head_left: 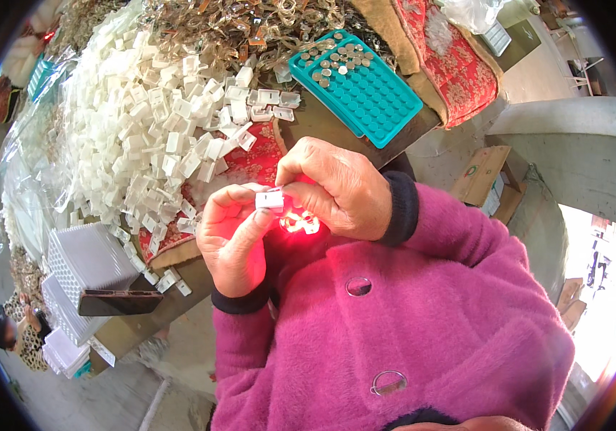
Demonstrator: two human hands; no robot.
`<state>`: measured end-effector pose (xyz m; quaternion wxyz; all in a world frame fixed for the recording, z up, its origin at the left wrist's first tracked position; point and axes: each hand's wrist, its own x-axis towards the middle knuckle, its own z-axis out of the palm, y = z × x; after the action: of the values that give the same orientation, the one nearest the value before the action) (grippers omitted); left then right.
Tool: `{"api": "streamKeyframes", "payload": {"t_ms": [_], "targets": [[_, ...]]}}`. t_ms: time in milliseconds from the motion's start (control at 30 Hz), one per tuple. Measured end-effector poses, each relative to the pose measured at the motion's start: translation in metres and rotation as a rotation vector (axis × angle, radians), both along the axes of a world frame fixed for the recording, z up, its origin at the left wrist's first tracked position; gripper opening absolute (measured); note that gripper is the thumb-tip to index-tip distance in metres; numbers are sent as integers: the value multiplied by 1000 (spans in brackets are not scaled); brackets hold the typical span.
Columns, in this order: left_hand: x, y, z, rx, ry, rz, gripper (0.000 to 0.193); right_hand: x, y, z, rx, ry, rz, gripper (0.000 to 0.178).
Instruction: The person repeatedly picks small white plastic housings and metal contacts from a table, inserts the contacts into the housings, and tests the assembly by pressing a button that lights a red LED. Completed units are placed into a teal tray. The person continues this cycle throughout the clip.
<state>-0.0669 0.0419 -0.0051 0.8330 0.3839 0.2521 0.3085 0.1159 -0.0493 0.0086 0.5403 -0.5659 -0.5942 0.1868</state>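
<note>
In front of my chest, my left hand (pixel 235 233) pinches a small white plastic case (pixel 270 201) between thumb and fingers. My right hand (pixel 337 188) is closed at the case's right side, its thumb and forefinger pressed together. What its fingertips grip is too small and hidden to name. A bright red glowing piece (pixel 299 222) shows just below the right fingers; its shape is partly washed out by the light. Red light falls on both hands.
A big heap of white plastic cases (pixel 143 122) covers the table at left, with a pile of clear coiled wires (pixel 250 29) behind. A teal tray (pixel 373 93) holds several coin cells. White perforated trays (pixel 85 255) and a dark phone (pixel 120 302) stand at the left edge.
</note>
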Motion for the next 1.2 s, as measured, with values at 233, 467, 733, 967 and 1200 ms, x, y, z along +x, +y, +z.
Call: {"api": "streamKeyframes", "payload": {"t_ms": [233,467,733,967,1200], "targets": [[10,-6,2,-109,10,-18,27,4,-6,-2,-53,-34,-25,9],[18,-6,3,-50,41,-34,27,8,-8,-6,-24,-111,-31,13],[22,-6,4,77,210,-18,26,19,-8,-4,44,-405,2,20],[26,-1,5,-178,35,-156,26,22,-10,-2,0,-406,4,21],[31,-10,10,167,308,-95,22,25,-15,2,-89,-534,27,20]]}}
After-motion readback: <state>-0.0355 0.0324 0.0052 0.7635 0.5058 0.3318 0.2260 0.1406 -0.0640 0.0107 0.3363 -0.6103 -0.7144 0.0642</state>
